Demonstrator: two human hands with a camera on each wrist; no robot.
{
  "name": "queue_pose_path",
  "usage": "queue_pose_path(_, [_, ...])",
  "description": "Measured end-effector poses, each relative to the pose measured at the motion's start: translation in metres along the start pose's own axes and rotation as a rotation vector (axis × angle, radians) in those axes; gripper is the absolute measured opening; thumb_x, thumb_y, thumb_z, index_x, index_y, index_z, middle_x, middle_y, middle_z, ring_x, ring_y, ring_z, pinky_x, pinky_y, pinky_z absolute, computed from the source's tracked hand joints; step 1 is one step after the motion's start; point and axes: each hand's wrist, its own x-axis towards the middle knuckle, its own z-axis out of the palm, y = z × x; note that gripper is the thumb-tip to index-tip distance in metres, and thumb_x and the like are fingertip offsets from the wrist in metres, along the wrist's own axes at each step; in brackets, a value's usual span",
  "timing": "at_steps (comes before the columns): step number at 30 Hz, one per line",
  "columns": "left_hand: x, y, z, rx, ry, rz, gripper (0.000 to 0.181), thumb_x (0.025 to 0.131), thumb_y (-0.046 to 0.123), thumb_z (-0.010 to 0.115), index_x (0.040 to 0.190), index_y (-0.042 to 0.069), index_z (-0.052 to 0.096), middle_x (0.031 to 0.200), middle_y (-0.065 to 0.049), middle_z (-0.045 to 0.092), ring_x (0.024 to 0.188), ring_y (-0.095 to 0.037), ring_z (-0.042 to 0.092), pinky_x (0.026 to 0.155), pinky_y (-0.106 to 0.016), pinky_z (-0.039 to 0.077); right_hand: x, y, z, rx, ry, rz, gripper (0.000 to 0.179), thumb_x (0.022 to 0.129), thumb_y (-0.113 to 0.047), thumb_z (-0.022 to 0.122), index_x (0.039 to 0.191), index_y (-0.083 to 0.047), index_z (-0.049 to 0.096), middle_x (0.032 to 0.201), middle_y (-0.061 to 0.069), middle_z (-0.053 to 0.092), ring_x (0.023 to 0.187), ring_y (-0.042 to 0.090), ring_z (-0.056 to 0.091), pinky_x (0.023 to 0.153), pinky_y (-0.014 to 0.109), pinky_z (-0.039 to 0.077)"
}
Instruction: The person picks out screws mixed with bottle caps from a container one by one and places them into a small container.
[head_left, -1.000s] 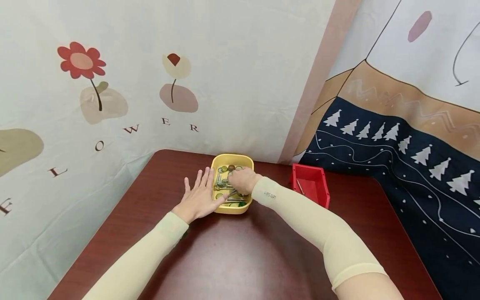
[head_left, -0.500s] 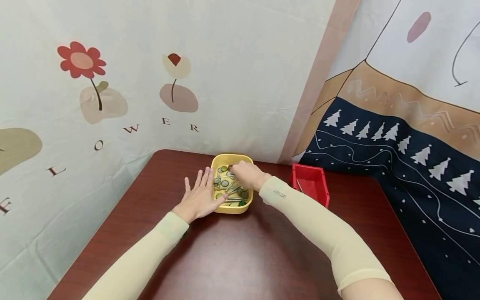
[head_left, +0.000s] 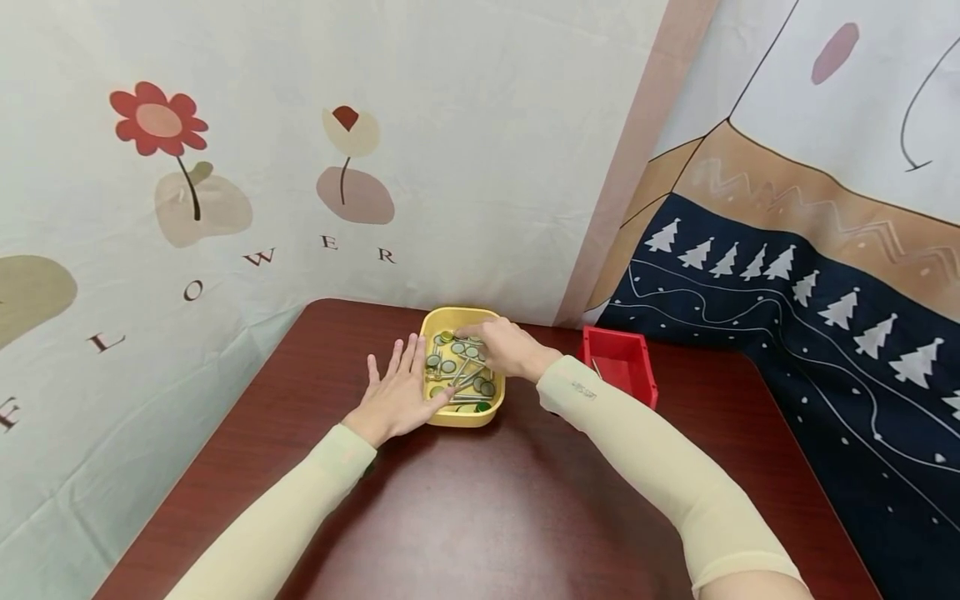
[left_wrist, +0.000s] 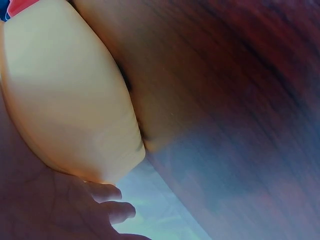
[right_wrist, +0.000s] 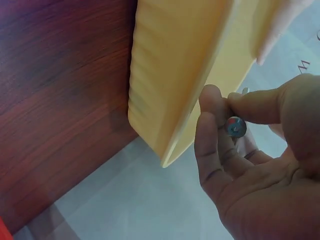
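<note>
A yellow box holds several bottle caps and several long metal screws. My left hand rests against its left side, fingers straight and thumb over the near rim. In the left wrist view the fingers lie along the box wall. Over the box's right side is my right hand. Its thumb and fingertips pinch a metal screw, whose round head faces the right wrist camera; the fingers hide most of its shaft.
A red bin stands to the right of the box, with a metal screw inside. Both containers sit near the back edge of the brown table. Printed cloth hangs behind.
My right hand has drawn back to the right and up from deep inside the box, uncovering more caps and screws. The left hand has stayed in place.
</note>
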Motion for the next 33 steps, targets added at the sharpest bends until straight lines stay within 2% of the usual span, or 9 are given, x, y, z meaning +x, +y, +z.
queue_pose_path(3, [0.000,-0.001,0.001,0.002,-0.004,-0.001,0.115,0.111,0.075,0.054,0.188,0.005,0.004,0.198,-0.017,0.000,0.185,-0.045,0.006,0.140,-0.087,0.001,-0.004,0.002,0.001,0.010,0.019,-0.009,0.059,0.107,0.009,0.062,0.160,-0.015,0.073,0.156,0.013,0.077,0.083,0.023,0.061,0.072,0.033,0.053])
queue_pose_path(9, [0.000,-0.001,0.001,-0.004,0.005,0.004,0.114,0.112,0.074,0.055,0.188,0.005,0.005,0.198,-0.017,0.001,0.185,-0.045,0.007,0.139,-0.087,0.001,-0.013,0.001,-0.002,0.070,0.042,-0.015,0.054,0.105,0.007,0.058,0.153,-0.011,0.077,0.152,0.010,0.079,0.080,0.020,0.058,0.076,0.032,0.052])
queue_pose_path(13, [0.000,0.000,0.000,-0.002,0.005,0.006,0.115,0.111,0.075,0.055,0.188,0.006,0.005,0.198,-0.017,0.000,0.185,-0.044,0.005,0.140,-0.087,0.002,-0.020,0.002,-0.004,0.163,0.045,0.010,0.047,0.108,0.003,0.064,0.152,-0.012,0.075,0.122,0.013,0.084,0.079,0.016,0.063,0.078,0.031,0.056])
queue_pose_path(16, [0.000,0.000,0.001,0.002,0.004,0.007,0.115,0.111,0.075,0.055,0.188,0.005,0.005,0.198,-0.017,0.000,0.185,-0.045,0.007,0.140,-0.087,0.002,-0.025,0.003,-0.005,0.240,0.057,0.038,0.043,0.108,-0.001,0.073,0.149,-0.014,0.074,0.095,0.008,0.079,0.076,0.013,0.068,0.075,0.029,0.059])
queue_pose_path(18, [0.000,0.000,0.001,0.007,0.000,0.007,0.115,0.111,0.075,0.054,0.188,0.005,0.004,0.198,-0.017,0.000,0.185,-0.046,0.008,0.140,-0.087,0.002,-0.026,0.005,-0.006,0.285,0.070,0.056,0.042,0.106,-0.004,0.079,0.146,-0.015,0.073,0.088,0.004,0.078,0.077,0.012,0.070,0.075,0.029,0.059])
queue_pose_path(23, [0.000,0.000,0.001,0.003,-0.002,0.009,0.115,0.111,0.075,0.054,0.188,0.005,0.004,0.198,-0.017,0.000,0.185,-0.046,0.009,0.139,-0.087,0.002,-0.032,0.008,-0.012,0.440,0.073,0.117,0.042,0.103,-0.008,0.085,0.142,-0.016,0.072,0.091,0.004,0.083,0.084,0.015,0.077,0.080,0.029,0.061])
queue_pose_path(28, [0.001,-0.001,0.001,0.005,-0.009,0.004,0.116,0.111,0.076,0.053,0.188,0.006,0.003,0.198,-0.017,-0.001,0.185,-0.045,0.008,0.140,-0.086,0.002,-0.039,0.011,-0.016,0.677,0.032,0.179,0.045,0.104,-0.003,0.085,0.145,-0.013,0.068,0.106,0.026,0.086,0.099,0.042,0.085,0.091,0.048,0.073])
queue_pose_path(31, [0.000,-0.001,0.001,0.007,-0.006,0.004,0.116,0.111,0.076,0.053,0.188,0.005,0.003,0.198,-0.017,-0.001,0.185,-0.046,0.007,0.140,-0.087,0.002,-0.043,0.013,-0.018,0.788,0.015,0.209,0.048,0.104,-0.002,0.086,0.148,-0.010,0.067,0.116,0.035,0.084,0.109,0.055,0.083,0.097,0.061,0.071])
queue_pose_path(33, [0.000,-0.001,0.000,0.003,-0.004,0.004,0.116,0.111,0.075,0.054,0.188,0.005,0.003,0.198,-0.017,-0.001,0.185,-0.045,0.007,0.140,-0.086,0.002,-0.046,0.015,-0.017,0.821,0.016,0.222,0.049,0.103,-0.003,0.087,0.148,-0.009,0.068,0.119,0.036,0.083,0.111,0.057,0.083,0.098,0.061,0.071])
